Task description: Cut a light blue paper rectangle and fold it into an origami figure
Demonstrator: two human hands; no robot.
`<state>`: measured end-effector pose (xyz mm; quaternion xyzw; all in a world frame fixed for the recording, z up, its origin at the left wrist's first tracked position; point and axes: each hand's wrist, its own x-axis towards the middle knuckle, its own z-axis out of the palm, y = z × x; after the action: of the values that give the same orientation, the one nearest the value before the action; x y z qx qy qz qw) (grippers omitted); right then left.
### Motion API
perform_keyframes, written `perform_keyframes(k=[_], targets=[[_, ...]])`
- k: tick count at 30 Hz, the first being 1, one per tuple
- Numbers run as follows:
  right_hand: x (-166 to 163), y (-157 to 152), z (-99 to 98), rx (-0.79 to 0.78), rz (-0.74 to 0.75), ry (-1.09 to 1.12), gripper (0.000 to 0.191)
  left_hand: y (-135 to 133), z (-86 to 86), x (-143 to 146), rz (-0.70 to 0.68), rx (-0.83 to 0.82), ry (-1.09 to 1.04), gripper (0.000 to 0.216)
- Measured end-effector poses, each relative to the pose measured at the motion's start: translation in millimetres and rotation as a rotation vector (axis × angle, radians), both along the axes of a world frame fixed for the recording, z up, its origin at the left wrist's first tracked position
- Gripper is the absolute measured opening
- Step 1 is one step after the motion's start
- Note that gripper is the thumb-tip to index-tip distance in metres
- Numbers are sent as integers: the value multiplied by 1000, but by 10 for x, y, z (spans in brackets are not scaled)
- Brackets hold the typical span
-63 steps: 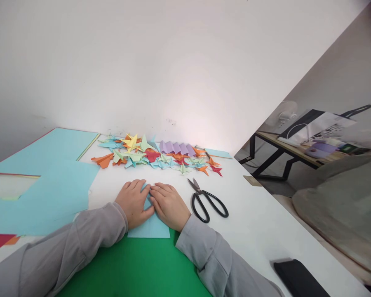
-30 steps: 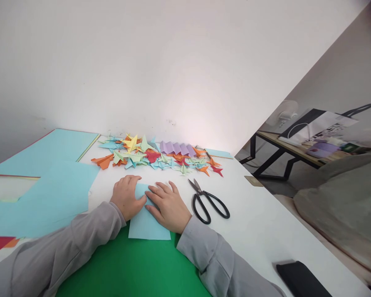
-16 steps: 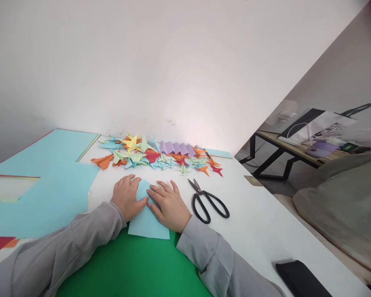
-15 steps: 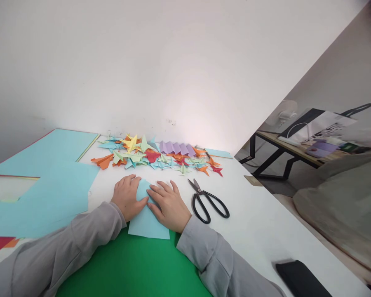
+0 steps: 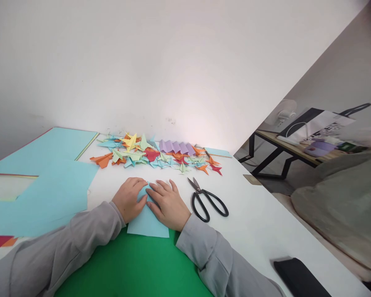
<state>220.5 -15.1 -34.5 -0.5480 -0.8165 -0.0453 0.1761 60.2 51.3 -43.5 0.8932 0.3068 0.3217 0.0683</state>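
A light blue sheet of paper (image 5: 148,225) with its far end narrowed lies in front of me, its near edge over a green surface (image 5: 130,268). My left hand (image 5: 130,200) is closed on the paper's left side, fingertips at the far tip and thumb near the middle. Flat on the right side lies my right hand (image 5: 170,206), fingers spread and thumb on the paper. The two thumbs almost meet. Fingers hide much of the paper's far part. To the right of my right hand, black-handled scissors (image 5: 200,198) rest with blades slightly apart.
Folded paper planes (image 5: 131,142) in several colours lie along the wall, with a purple pleated paper (image 5: 176,147) among them. Large light blue sheets (image 5: 58,181) cover the table's left side. A black flat object (image 5: 298,276) lies at the near right. Beyond the edge stands a low table (image 5: 275,140).
My left fingers have shifted right to the paper's tip, covering its far left slope. My right hand stays nearly in place. The view has shifted very slightly.
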Motion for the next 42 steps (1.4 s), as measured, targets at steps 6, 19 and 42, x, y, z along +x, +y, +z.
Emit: perform_keyframes(k=[6, 19, 42], targets=[[6, 14, -27, 44, -67, 38, 35, -1, 9, 2, -36, 29, 6, 24], [14, 20, -40, 5, -110, 86, 29, -37, 26, -7, -97, 131, 29, 25], [-10, -6, -5, -90, -262, -81, 51, -23, 1, 31, -224, 207, -28, 17]])
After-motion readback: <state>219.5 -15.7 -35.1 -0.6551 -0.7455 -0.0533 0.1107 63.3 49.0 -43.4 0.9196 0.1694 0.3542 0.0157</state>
